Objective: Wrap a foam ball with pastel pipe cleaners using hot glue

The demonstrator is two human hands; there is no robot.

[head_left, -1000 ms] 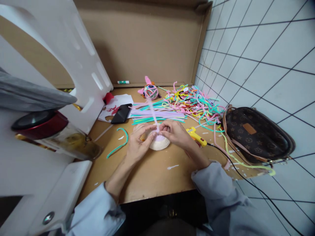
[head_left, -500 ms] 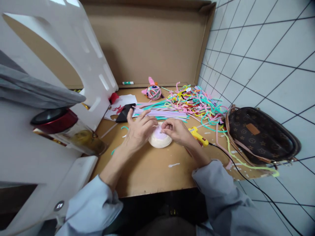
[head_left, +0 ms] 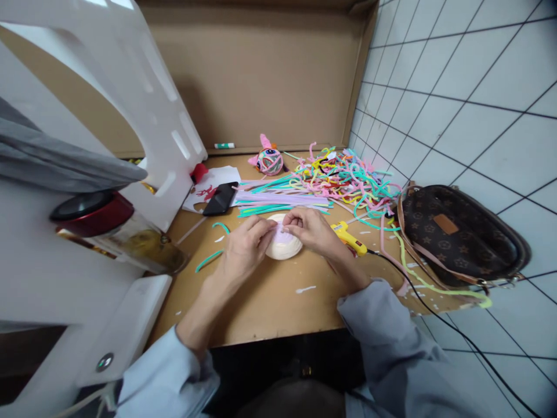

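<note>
A round cream-coloured piece (head_left: 284, 249) with a pale purple middle rests on the table in front of me. My left hand (head_left: 249, 241) is at its left edge, fingers bent and pinched together over the purple part. From the right, my right hand (head_left: 307, 226) also pinches above the purple middle. Whatever small thing the fingertips may hold is too small to make out. Just behind the round piece lie straight lilac and teal pipe cleaners (head_left: 282, 200). A yellow glue gun (head_left: 349, 238) lies right of my right hand.
Tangled coloured pipe cleaners (head_left: 343, 180) heap at the back right, near a brown handbag (head_left: 461, 238). A pink-eared ball figure (head_left: 268, 161) and a green-and-white marker (head_left: 224, 146) stand at the back. A black phone (head_left: 220, 199) lies on paper; a red-lidded jar (head_left: 117, 232) is left.
My left hand has lowered and its spread fingers have closed into a pinch over the round piece. My right hand stays almost in place. The view has shifted slightly.
</note>
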